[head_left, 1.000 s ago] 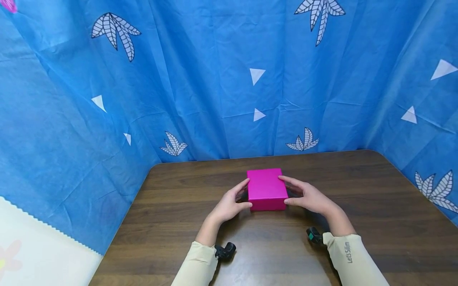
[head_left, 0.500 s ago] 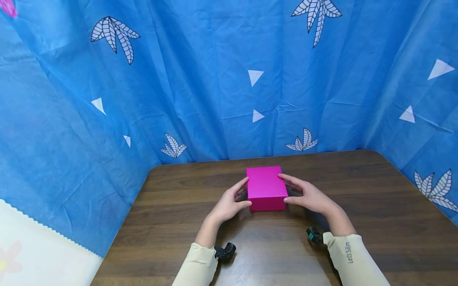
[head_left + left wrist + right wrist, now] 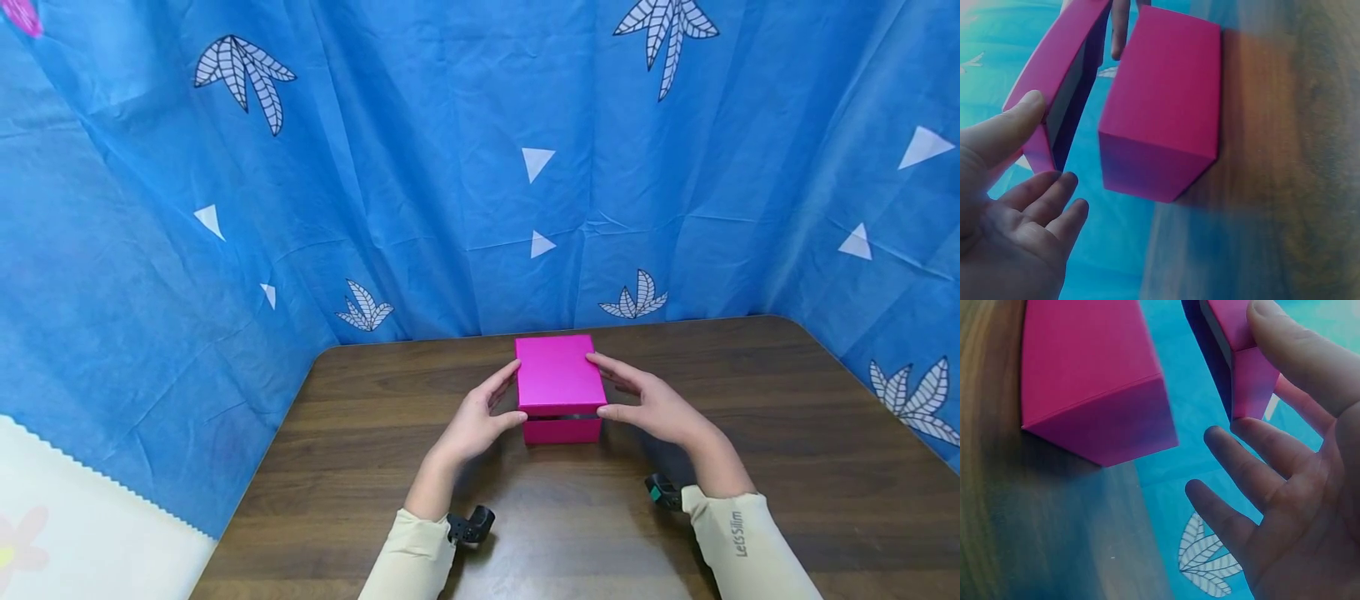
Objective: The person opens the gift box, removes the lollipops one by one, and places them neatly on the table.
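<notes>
A: Where's the pink box?

B: Its base (image 3: pixel 562 432) sits on the wooden table (image 3: pixel 337 467), toward twelve o'clock from the middle. The pink lid (image 3: pixel 561 371) is off it — held just above, with a dark gap between the two on the near side.

A: Who has the lid?

B: Both hands. The left hand (image 3: pixel 474 427) is at its eight o'clock, the right hand (image 3: pixel 660 408) at its four. Each pinches it, thumb against the near wall and index finger at the side.

A: And the remaining fingers?

B: Both wrist views show them spread loosely, one tip at the lid's corner, the others free. The base stands apart from the lid there too.

A: Anything around them?

B: Pale sleeves (image 3: pixel 412 554), black wrist cameras (image 3: pixel 472 527), and a blue curtain (image 3: pixel 420 167) at twelve o'clock behind the table — printed with white leaves and triangles.
</notes>
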`<state>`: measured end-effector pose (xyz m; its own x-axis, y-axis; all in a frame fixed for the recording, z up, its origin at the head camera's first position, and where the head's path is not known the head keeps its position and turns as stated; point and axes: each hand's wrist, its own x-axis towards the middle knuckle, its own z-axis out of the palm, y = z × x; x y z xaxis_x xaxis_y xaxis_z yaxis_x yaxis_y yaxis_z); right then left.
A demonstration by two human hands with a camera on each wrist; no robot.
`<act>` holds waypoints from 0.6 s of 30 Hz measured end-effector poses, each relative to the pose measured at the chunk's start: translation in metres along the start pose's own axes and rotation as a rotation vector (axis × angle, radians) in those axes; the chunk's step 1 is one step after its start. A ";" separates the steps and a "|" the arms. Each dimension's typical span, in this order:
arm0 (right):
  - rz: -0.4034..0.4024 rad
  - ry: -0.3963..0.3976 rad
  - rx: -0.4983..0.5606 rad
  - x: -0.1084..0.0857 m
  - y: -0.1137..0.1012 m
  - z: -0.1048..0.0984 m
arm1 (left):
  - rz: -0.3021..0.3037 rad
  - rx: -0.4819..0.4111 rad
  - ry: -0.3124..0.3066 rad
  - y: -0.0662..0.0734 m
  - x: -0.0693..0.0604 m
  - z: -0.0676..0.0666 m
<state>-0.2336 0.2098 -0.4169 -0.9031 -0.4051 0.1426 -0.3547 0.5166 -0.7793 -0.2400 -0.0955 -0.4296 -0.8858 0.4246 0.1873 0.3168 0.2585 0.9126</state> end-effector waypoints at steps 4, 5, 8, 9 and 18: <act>-0.002 0.002 0.022 -0.002 -0.004 -0.003 | 0.023 -0.047 0.025 0.004 0.000 -0.001; -0.003 0.003 0.022 -0.002 -0.005 -0.004 | 0.019 -0.052 0.031 0.004 0.000 -0.001; -0.008 0.008 0.020 -0.002 -0.005 -0.004 | 0.020 -0.053 0.040 0.005 0.000 -0.001; -0.009 0.010 0.015 -0.003 -0.005 -0.004 | 0.019 -0.052 0.042 0.006 0.000 -0.001; -0.024 0.020 0.016 -0.003 -0.008 -0.005 | 0.027 -0.084 0.054 0.007 -0.002 -0.001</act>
<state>-0.2289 0.2107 -0.4077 -0.8990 -0.4021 0.1737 -0.3728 0.4943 -0.7853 -0.2369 -0.0957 -0.4233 -0.8949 0.3827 0.2294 0.3132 0.1726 0.9339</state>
